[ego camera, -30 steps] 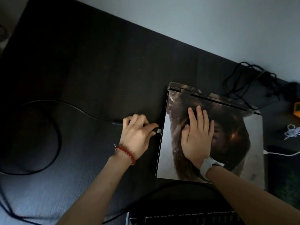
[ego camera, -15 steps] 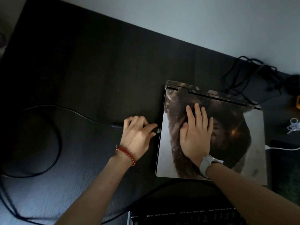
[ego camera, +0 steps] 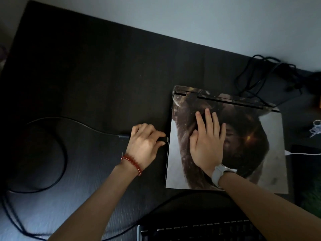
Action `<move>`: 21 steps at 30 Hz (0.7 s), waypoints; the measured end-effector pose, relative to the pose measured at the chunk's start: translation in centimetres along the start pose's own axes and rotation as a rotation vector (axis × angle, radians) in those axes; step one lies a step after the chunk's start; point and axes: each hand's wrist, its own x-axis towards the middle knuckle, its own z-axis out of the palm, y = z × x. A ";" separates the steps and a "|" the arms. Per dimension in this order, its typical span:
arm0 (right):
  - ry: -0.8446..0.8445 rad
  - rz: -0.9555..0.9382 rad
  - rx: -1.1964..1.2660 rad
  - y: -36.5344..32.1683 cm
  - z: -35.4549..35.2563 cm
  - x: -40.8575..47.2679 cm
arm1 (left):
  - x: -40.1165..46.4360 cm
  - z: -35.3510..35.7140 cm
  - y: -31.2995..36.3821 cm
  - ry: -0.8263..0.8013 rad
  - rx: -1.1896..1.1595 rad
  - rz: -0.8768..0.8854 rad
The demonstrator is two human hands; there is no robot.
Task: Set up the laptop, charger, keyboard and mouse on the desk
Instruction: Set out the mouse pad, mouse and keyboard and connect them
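A closed laptop with a dark printed skin on its lid lies on the black desk, right of centre. My right hand rests flat on the lid with straight fingers. My left hand pinches a black cable plug whose metal tip touches the laptop's left edge. The plug's black cable trails left and loops over the desk. A black keyboard shows at the bottom edge, partly cut off. No mouse is visible.
A bundle of black cables lies behind the laptop at the back right. A white cable reaches the laptop's right side. A dark mat and a small white tangle sit at the far right.
My left hand has pushed the plug rightward until its tip meets the laptop's left edge. My right hand stays flat on the lid.
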 end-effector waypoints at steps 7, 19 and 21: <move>-0.010 0.001 -0.008 0.1 0.0 0.1 | 0.2 0.4 -0.2 0.023 -0.006 0.008; -0.060 0.001 0.022 0.1 -0.5 0.1 | -1.6 -1.6 1.6 0.003 0.182 -0.128; -0.138 0.026 0.029 -0.3 -1.2 0.4 | -3.9 -3.0 0.8 0.052 0.235 -0.278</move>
